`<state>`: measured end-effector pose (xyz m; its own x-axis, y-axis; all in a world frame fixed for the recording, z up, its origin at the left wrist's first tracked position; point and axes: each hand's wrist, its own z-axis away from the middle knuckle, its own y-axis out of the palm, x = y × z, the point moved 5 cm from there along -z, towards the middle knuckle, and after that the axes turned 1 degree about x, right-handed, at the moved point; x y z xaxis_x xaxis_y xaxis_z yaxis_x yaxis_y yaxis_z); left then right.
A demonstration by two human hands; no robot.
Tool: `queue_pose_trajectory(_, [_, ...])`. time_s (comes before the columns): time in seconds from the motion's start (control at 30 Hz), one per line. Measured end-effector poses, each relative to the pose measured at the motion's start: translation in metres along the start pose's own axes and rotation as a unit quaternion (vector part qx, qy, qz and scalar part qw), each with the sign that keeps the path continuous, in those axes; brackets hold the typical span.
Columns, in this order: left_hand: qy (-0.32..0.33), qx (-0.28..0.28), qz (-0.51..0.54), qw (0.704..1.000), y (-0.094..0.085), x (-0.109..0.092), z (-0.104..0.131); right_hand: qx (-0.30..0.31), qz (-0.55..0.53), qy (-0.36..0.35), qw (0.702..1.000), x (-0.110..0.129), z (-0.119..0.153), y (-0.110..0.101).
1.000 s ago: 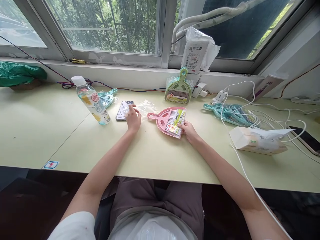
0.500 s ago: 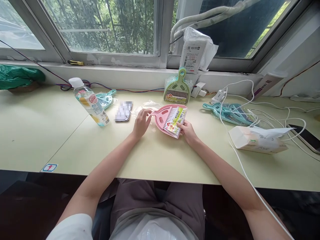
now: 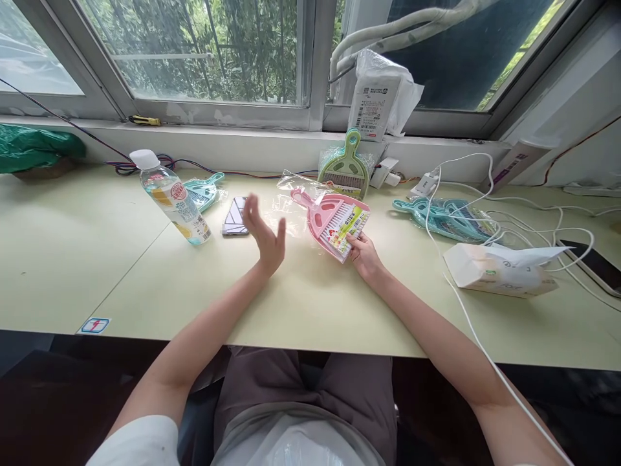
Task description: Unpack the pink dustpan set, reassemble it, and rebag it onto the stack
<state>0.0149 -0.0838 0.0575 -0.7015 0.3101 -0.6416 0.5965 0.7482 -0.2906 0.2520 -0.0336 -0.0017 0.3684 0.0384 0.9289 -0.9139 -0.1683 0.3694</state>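
My right hand (image 3: 365, 256) pinches the lower right edge of a pink dustpan and brush set (image 3: 317, 219), its handle pointing up and left. A colourful printed label (image 3: 350, 226) covers part of the white brush bristles. Clear plastic wrap (image 3: 290, 206) lies around the handle side. My left hand (image 3: 266, 236) is raised off the set with its fingers spread, holding nothing. Just behind that hand lies a phone (image 3: 235, 219), partly hidden by the fingers.
A drink bottle (image 3: 169, 197) stands at the left by a wrapped blue dustpan set (image 3: 204, 191). Behind, a green dustpan set (image 3: 348, 169) leans upright. On the right are more blue sets (image 3: 439, 217), a tissue pack (image 3: 499, 270), tangled white cables and a dark phone (image 3: 594, 266).
My left hand has let go of the pink handle and moved left, its fingers opening. The pink set has tilted and shifted slightly right in my right hand.
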Motion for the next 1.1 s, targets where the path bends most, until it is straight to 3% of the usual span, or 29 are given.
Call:
queue_pose_trajectory(0.07, [-0.111,-0.064,0.027,0.991,-0.006,0.015,-0.006,-0.006,-0.002,-0.013,1.0,0.001,0.0,-0.001])
queue_pose_trajectory(0.1, [-0.171,-0.067,0.055,0.981,-0.005,0.023,-0.009,-0.011,-0.003,-0.018,1.0,0.002,-0.001,-0.002])
queue_pose_trajectory(0.2, [-0.321,0.017,0.208,0.924,0.012,0.044,-0.012,-0.01,-0.011,-0.023,1.0,0.003,-0.002,-0.004])
queue_pose_trajectory(0.27, [-0.347,0.12,0.341,0.865,0.028,0.041,-0.01,-0.001,-0.016,-0.02,1.0,0.003,-0.003,-0.003])
queue_pose_trajectory(0.33, [-0.331,0.214,0.438,0.808,0.041,0.03,-0.004,0.005,-0.01,-0.017,1.0,0.003,-0.002,-0.003])
queue_pose_trajectory(0.43, [-0.322,0.295,0.488,0.755,0.053,0.016,0.009,0.01,0.01,-0.008,1.0,0.002,-0.001,0.0])
queue_pose_trajectory(0.8, [-0.287,0.423,0.48,0.713,0.065,-0.001,0.032,0.011,0.01,0.002,1.0,0.0,0.002,0.002])
queue_pose_trajectory(1.1, [-0.293,0.384,0.482,0.731,0.066,0.004,0.031,-0.01,0.021,0.009,1.0,0.008,0.004,0.0])
